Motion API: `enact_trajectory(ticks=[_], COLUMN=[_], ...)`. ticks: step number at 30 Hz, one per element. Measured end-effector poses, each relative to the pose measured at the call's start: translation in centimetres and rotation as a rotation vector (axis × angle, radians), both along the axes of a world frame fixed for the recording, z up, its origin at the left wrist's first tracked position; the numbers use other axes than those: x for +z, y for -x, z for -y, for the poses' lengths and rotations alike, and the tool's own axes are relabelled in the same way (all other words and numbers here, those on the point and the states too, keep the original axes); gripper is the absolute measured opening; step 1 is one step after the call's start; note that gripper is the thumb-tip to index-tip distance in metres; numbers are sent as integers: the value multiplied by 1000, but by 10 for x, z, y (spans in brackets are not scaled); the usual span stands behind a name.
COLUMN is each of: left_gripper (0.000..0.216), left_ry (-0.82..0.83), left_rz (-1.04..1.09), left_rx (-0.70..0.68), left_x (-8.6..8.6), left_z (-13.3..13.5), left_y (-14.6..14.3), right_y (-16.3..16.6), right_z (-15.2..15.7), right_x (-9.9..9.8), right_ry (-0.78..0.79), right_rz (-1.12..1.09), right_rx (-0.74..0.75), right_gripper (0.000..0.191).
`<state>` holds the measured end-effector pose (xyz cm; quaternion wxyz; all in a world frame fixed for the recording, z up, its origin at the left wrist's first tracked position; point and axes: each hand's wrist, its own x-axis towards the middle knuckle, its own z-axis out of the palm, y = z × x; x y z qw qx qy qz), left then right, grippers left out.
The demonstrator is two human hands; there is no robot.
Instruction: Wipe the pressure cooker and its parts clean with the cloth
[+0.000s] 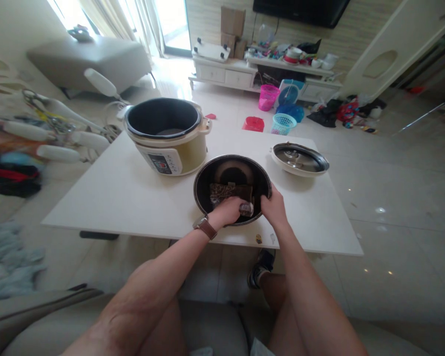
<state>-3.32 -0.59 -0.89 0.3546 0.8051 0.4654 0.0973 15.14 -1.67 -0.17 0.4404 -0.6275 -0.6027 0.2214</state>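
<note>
A dark round inner pot [233,173] is tilted toward me over the near part of the white table, its mouth facing up at me. My right hand [273,205] grips the pot's right rim, thumb inside. Inside the pot, my left hand [228,210], with a watch on its wrist, is closed on a brown patterned cloth [232,193] that lies against the inner wall. Behind and to the left stands the pressure cooker body [187,153], uncovered, with a control panel in front. Its lid [300,165] rests upside down at the right.
The white table [118,205] carries these things; two small stickers [258,239] mark its near edge. Beyond it, a red stool [253,123], a turquoise basket [284,123] and a pink basket [269,96] stand on the floor. White-handled objects [100,81] are at the left.
</note>
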Motion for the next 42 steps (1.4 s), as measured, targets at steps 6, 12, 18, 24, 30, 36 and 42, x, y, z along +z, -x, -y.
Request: enact_trajectory(ticks=[6,12,18,24,30,36,42], left_gripper=[45,47,57,73,70,68,60], left_ry=[-16,-13,-110,-192,-206,-50,26], left_rz=[-142,-49,166,417,439,308,111], left_rx=[-77,-8,188,497,526,38,-99], left_x=[1,-1,-5,1,5,-10,-5], left_z=[4,1,-8,-16,-19,-15,-13], left_y=[8,4,-1,-9,-14,-11,3], right_y=[-14,-9,-6,-1,2,-1,-5], right_z=[7,6,5,6,7,8,10], right_x=[20,5,-1,-1,-1,-2,-1], right_ry=[-4,65,68,69,66,80,108], right_rz=[138,71,30,23,30,11,16], right_rx=[13,-7,0,-13,-11,-26,-27], right_gripper=[62,62,74,77,77,78,75])
